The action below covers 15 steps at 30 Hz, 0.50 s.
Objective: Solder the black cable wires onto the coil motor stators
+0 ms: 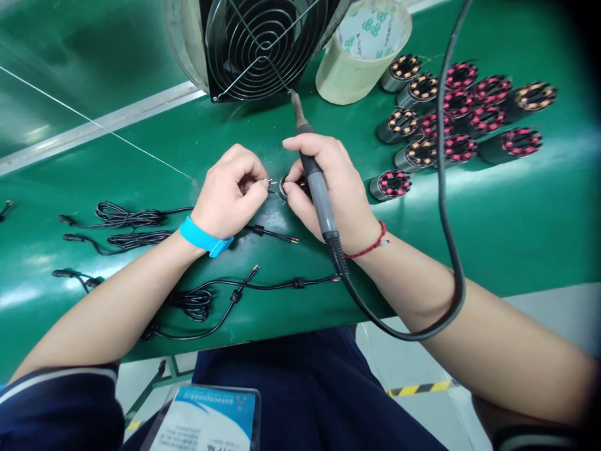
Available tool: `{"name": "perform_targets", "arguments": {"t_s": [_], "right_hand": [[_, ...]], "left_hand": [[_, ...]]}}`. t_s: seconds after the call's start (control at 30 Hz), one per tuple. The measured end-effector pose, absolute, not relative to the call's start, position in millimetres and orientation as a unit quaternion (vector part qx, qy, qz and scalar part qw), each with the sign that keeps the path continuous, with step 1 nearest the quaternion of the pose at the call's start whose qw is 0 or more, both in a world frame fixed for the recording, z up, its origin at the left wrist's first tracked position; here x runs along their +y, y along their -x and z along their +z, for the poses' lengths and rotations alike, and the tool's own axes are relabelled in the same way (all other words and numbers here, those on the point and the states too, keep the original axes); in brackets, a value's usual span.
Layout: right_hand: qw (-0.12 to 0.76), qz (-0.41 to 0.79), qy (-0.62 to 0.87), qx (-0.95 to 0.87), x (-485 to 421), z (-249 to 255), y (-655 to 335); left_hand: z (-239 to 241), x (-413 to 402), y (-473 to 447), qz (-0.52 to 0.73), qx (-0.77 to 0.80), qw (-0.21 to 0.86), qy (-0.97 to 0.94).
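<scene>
Soldering iron [321, 195] held; badge [211, 416] print illegible.

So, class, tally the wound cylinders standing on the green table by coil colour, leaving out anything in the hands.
Red-coiled cylinders: 8
Yellow-orange-coiled cylinders: 5
Total: 13

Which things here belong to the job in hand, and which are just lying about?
Seemingly in the job:
wire ends in the left hand
soldering iron and wound core in the right hand
other wound cores
black cables

Seemingly just lying about:
tape roll, untouched
fan, though it may serve the work
</scene>
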State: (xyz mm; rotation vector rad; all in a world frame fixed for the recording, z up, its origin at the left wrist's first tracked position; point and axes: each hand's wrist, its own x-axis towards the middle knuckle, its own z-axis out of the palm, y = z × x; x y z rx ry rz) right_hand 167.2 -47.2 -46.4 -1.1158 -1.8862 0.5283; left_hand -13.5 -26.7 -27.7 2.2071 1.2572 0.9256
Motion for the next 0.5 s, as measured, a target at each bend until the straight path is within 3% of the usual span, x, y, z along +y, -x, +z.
{"name": "perform_targets", "arguments": {"t_s": [0.33, 0.5], "right_hand": [[0.398, 0.177, 0.456, -0.776, -51, -48, -161], [0.431, 0.259, 0.425, -0.753, -48, -47, -163]], "left_hand": [[-28, -28, 19, 0.342, 0.430, 0.209, -0.809], [-19, -33, 21, 0.319, 0.380, 0.203, -0.844]]}}
